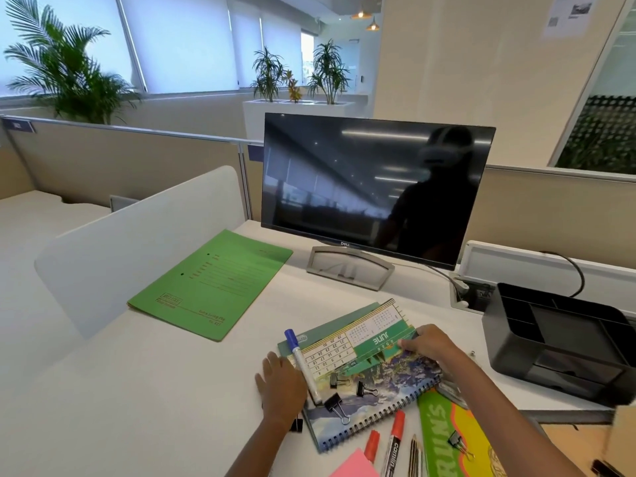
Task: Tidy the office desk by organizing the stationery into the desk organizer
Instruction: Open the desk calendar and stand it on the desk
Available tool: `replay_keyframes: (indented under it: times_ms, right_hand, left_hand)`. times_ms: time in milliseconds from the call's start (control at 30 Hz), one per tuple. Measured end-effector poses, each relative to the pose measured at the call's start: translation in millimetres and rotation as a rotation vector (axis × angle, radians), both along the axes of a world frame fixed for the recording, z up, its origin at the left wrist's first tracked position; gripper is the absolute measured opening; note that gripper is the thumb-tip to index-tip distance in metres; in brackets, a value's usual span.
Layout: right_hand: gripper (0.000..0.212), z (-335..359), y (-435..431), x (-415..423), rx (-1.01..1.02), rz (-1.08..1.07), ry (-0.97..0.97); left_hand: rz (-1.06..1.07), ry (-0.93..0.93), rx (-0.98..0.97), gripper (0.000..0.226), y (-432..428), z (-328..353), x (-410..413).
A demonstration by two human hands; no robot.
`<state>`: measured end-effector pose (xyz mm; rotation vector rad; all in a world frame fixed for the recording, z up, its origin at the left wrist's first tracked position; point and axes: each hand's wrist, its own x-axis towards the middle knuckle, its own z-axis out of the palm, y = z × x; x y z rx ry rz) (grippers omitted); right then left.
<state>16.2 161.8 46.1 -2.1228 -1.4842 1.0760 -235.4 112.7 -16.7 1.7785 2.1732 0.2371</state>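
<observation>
— Where are the hands?
— The left hand (280, 383) lies flat on the tabletop (165, 390), fingers straight and close together, just beside the blue-capped marker (303, 364) that rests across the calendar (361, 342).
— And the other?
— The right hand (430, 346) sits at the calendar's right edge, fingers curled and pinching the green June page.
— The loose bits?
— Binder clips (335, 406) lie on the spiral notebook (382, 404) between the two hands; red markers (394, 438) lie nearer the person.
— The organizer?
— The black desk organizer (557, 342) stands off to the right, apart from both hands.
</observation>
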Motion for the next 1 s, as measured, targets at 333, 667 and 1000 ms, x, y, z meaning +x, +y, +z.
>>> replay_keyframes:
  times_ms: [333, 667, 1000]
  right_hand:
    - [0.040, 10.5, -7.1, 0.7, -0.071, 0.063, -0.104]
    - [0.029, 57.4, -13.3, 3.8, 0.212, 0.008, 0.029]
    - [0.039, 88.4, -26.3, 3.2, 0.529, -0.039, -0.198]
  left_hand:
    - [0.056, -0.049, 0.091, 0.038, 1.4, -2.4, 2.5]
    - [0.029, -0.009, 0.065, 0.049, -3.4, -4.8, 3.9]
    - [0.000, 0.106, 0.090, 0.052, -9.7, 1.7, 10.3]
